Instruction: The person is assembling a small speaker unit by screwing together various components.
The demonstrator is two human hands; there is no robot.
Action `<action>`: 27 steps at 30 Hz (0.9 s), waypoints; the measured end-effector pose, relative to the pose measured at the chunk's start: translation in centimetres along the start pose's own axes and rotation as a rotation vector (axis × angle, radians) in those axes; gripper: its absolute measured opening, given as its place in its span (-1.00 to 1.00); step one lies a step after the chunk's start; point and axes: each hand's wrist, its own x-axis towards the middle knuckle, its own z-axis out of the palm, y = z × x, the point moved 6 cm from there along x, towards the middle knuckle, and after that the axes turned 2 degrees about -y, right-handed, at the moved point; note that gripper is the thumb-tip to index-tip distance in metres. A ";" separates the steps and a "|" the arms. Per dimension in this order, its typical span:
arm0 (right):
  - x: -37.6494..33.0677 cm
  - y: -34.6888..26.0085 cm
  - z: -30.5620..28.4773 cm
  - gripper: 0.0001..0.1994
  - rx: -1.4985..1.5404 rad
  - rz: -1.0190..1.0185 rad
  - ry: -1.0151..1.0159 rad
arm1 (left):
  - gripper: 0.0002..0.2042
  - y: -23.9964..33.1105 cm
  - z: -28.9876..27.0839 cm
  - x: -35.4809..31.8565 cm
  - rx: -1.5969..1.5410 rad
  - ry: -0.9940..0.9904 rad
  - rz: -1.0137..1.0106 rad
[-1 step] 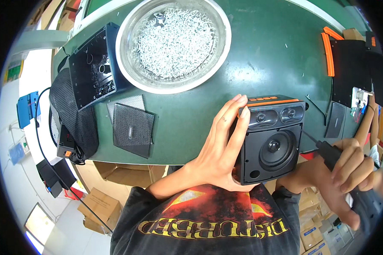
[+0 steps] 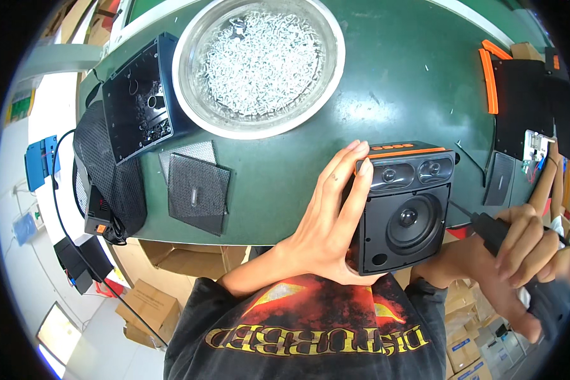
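My left hand (image 2: pixel 326 225) is wrapped around the left side of a black speaker box (image 2: pixel 375 221), fingers over its top edge and thumb side beneath. The box has an orange strip with buttons along its top, two small drivers and a large round cone (image 2: pixel 409 217) on its front, which tilts up toward me. In my right hand (image 2: pixel 519 253), with fingers curled, is a black electric screwdriver (image 2: pixel 489 230). Its thin bit (image 2: pixel 462 208) points left at the right side of the box; whether the tip touches cannot be made out. The tool's rear end is blurred.
A metal bowl of small screws (image 2: pixel 182 95) stands at the back of the green table (image 2: pixel 399 82). To its left is a dark open housing (image 2: pixel 111 120) with small black parts inside. Mesh grilles (image 2: pixel 196 193) lie nearby. Orange strips (image 2: pixel 488 82), black panels and another person's arm (image 2: pixel 543 183) are at right.
My right hand and the screwdriver have shifted very slightly to the right. The left hand and the speaker box have stayed in place.
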 end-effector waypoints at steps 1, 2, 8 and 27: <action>0.6 0.1 0.3 -0.36 0.019 0.017 -0.052 | 0.25 0.0 0.0 0.0 -0.007 0.002 0.000; 1.4 0.2 0.8 -0.39 -0.044 0.046 -0.137 | 0.25 0.0 0.0 0.0 -0.009 0.002 0.002; 3.6 1.6 1.7 -0.59 0.238 0.181 -0.302 | 0.27 -0.2 -0.1 -0.2 -0.011 -0.020 -0.005; 1.5 4.3 5.0 -0.35 0.102 0.244 -0.124 | 0.26 -0.1 -0.1 -0.3 -0.043 0.033 0.035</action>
